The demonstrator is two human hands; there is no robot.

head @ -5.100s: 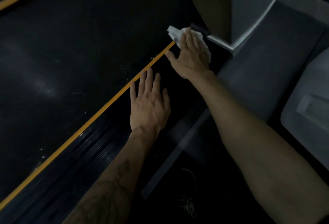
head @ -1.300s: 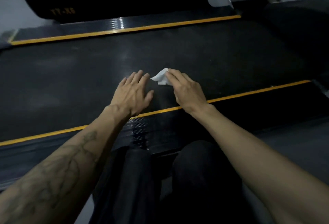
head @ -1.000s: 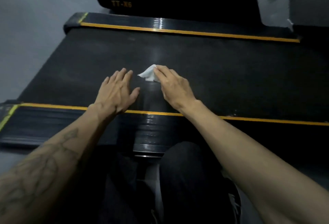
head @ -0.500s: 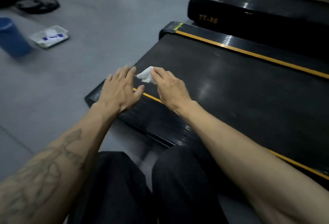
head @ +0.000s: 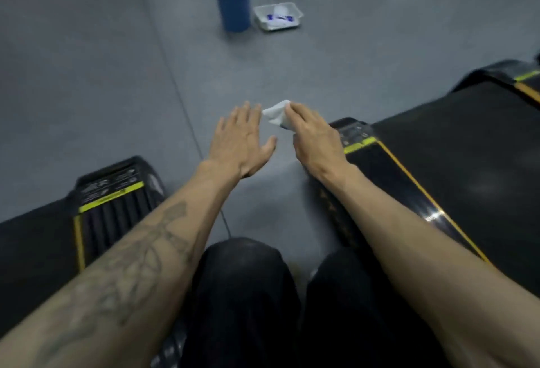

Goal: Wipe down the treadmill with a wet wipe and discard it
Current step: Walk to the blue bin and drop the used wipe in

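My right hand [head: 314,137] holds a crumpled white wet wipe [head: 277,115] in its fingertips, up in the air over the grey floor. Just left of it my left hand [head: 242,141] hovers with straight fingers and holds nothing. The black treadmill [head: 455,163] with yellow edge stripes lies to the right, its rear corner just under my right wrist. Neither hand touches the treadmill.
A tall blue bin [head: 232,1] stands on the floor far ahead, with a white wipe packet [head: 278,16] right beside it. Another treadmill's rear end [head: 114,195] sits at the left. My dark-trousered knees fill the bottom centre.
My view has swung left, off the treadmill belt and onto the floor. Both hands have left the belt, the right one still holding the wipe; the blue bin and packet now lie straight ahead.
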